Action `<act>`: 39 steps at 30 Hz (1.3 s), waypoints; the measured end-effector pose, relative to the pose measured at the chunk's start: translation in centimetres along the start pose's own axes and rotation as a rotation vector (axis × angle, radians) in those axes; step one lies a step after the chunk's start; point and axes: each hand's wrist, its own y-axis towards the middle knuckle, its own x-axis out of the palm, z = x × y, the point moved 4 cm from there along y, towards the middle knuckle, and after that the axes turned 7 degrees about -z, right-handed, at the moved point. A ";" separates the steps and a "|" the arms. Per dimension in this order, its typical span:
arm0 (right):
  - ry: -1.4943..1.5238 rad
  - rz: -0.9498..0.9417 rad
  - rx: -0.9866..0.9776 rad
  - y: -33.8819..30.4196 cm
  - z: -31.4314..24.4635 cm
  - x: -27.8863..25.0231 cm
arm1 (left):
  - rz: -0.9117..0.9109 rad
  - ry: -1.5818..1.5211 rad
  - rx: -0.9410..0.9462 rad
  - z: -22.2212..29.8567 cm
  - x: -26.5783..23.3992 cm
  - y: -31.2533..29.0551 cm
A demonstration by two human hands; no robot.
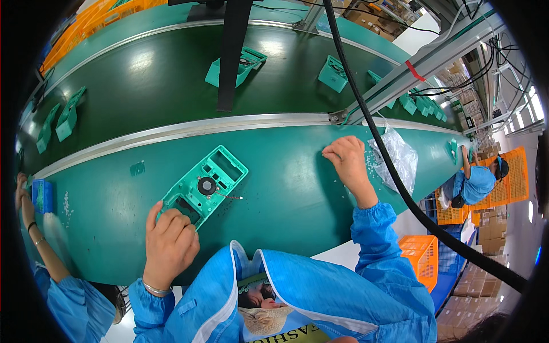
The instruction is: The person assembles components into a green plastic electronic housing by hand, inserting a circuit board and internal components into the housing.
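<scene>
grips green case [195, 189] by one end with left hand [170, 244], pinches right hand [349, 162] near clear bag [404, 156], can't tell if holding anything tbh

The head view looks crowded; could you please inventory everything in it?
Table: one, green, foreground
Housing: one, green, table's left half
Disc: one, black, in that housing
Wire lead: one, red, beside the disc
Plastic bag: one, clear, table's right side
Small pieces: many, white, near the bag, far left
Box: one, blue, table's left end
Belt: one, dark green, beyond the table
Other housings: several, green, mostly on the belt
Post: one, black, upper middle
Frame: one, silver, upper right
Cables: several, black, mostly right
Crates: several, orange, upper left and right
Cartons: many, brown, far right
Other people: two, blue clothing, left and right edges
Left hand: one, blue sleeve, on the housing's near end
Right hand: one, blue sleeve, over the table
</scene>
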 end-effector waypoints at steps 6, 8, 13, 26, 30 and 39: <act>0.015 0.078 0.079 -0.3 0.4 -0.7 | 0.015 -0.004 -0.003 -0.1 0.1 -0.1; 0.037 0.021 0.044 -0.4 0.5 -0.3 | 0.017 -0.010 -0.001 -0.1 0.1 -0.2; -0.007 0.015 -0.027 -0.3 -0.1 0.1 | 0.020 -0.008 -0.014 0.0 0.0 0.0; -0.072 0.048 -0.011 -0.3 -0.6 0.0 | 0.029 -0.023 -0.006 -0.1 -0.2 -0.1; -0.048 0.031 -0.001 -0.2 -0.8 0.2 | 0.015 -0.034 -0.031 -0.1 -0.5 -0.3; 0.330 -0.036 -0.067 2.5 -7.7 -1.2 | -0.035 -0.001 0.005 -0.9 -0.9 -0.1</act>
